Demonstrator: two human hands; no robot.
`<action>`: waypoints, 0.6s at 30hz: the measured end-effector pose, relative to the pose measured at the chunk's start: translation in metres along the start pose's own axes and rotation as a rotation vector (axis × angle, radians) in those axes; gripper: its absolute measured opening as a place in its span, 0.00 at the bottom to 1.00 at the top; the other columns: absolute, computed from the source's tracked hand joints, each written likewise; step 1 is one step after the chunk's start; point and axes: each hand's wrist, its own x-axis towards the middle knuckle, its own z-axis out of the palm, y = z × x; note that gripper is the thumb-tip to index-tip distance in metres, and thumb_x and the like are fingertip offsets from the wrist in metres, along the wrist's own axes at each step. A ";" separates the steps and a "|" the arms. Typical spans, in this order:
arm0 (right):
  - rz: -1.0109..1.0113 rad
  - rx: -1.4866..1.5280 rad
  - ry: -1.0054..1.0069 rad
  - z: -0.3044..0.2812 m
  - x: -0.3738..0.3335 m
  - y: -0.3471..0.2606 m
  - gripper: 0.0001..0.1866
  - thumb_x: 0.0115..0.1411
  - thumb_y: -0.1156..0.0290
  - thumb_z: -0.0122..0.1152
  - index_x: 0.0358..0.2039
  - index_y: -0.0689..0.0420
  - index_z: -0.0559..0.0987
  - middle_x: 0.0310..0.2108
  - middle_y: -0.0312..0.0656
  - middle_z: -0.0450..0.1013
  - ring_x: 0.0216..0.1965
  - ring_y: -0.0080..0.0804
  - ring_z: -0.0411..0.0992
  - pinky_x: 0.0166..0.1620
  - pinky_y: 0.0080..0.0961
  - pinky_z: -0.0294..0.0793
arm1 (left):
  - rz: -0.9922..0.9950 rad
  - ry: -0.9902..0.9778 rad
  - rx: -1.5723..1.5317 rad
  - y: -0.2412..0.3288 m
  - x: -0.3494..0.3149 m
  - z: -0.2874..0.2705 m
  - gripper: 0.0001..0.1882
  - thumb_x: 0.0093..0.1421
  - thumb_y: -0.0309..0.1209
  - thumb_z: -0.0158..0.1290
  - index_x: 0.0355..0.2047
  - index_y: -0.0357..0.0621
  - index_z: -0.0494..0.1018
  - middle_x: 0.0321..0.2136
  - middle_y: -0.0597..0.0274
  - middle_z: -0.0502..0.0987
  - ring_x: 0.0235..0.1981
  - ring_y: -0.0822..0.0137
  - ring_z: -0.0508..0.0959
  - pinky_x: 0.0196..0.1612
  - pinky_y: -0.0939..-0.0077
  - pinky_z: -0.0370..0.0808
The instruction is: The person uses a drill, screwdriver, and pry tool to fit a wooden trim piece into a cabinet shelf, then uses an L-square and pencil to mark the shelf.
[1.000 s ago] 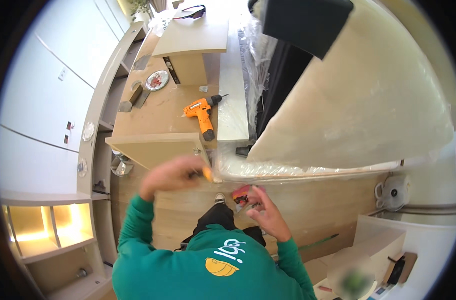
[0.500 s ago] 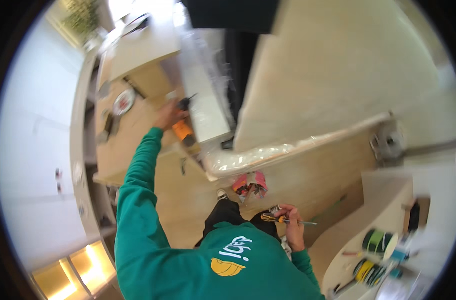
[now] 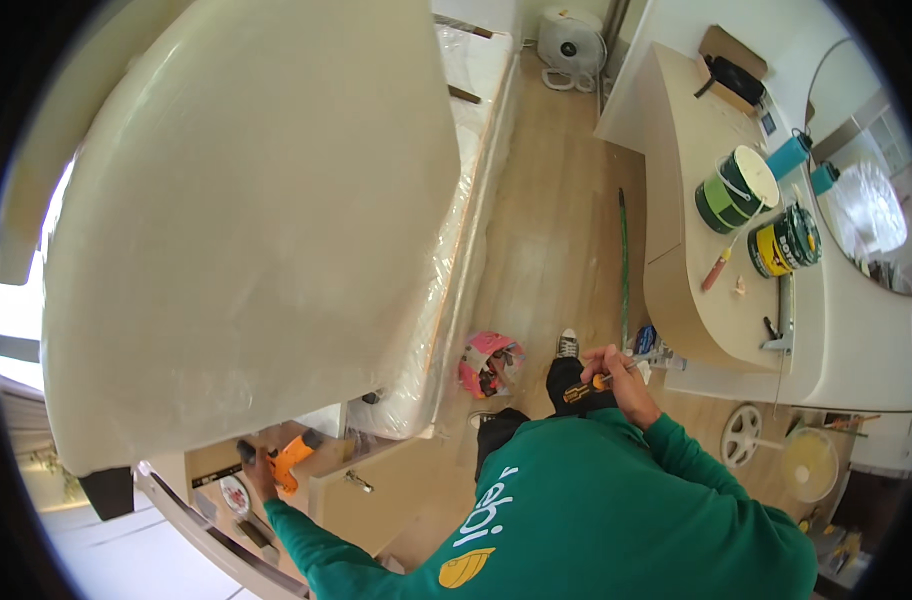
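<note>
My right hand (image 3: 621, 385) is closed around a screwdriver (image 3: 579, 391) with a yellow and black handle. The handle sticks out to the left of my fingers, and the blade points right. At the lower left, my left hand (image 3: 262, 476) has its fingers closed at an orange and black power drill (image 3: 294, 461). The drill is over a pale wooden cabinet beside the big plastic-wrapped panel (image 3: 266, 220). Just right of the drill, a wooden board (image 3: 386, 490) carries a metal hinge (image 3: 359, 481).
A wrapped mattress-like slab (image 3: 466, 200) lies under the panel. A pink bag (image 3: 491, 363) sits on the floor near my shoes. On the curved counter (image 3: 676, 240) at right stand a green bucket (image 3: 728, 195), a yellow-labelled can (image 3: 776, 245) and a brush (image 3: 717, 270). A fan (image 3: 811, 465) is at lower right.
My view has turned to the right, bringing the counter and floor fan into sight, while the cabinet and drill shift to the lower left. The right hand keeps its hold on the screwdriver.
</note>
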 end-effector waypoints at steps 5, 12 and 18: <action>-0.041 0.084 -0.082 -0.021 0.059 -0.029 0.28 0.79 0.47 0.38 0.51 0.57 0.79 0.33 0.35 0.78 0.37 0.20 0.72 0.42 0.20 0.69 | 0.034 0.414 -0.220 0.086 -0.086 -0.058 0.15 0.66 0.40 0.60 0.36 0.39 0.74 0.28 0.63 0.74 0.26 0.68 0.74 0.29 0.73 0.73; -0.060 0.364 -0.132 -0.091 0.176 -0.077 0.32 0.78 0.43 0.35 0.49 0.61 0.77 0.22 0.35 0.70 0.25 0.24 0.69 0.36 0.24 0.72 | 0.136 0.544 -0.197 0.283 -0.294 0.020 0.16 0.62 0.34 0.61 0.45 0.38 0.72 0.34 0.63 0.72 0.34 0.69 0.74 0.37 0.74 0.74; 0.079 0.391 -0.248 -0.158 0.228 -0.130 0.34 0.76 0.40 0.33 0.45 0.61 0.74 0.18 0.31 0.60 0.22 0.25 0.65 0.38 0.32 0.76 | 0.258 0.392 -0.258 0.465 -0.414 0.198 0.16 0.60 0.34 0.63 0.39 0.42 0.69 0.31 0.64 0.69 0.29 0.71 0.71 0.32 0.76 0.72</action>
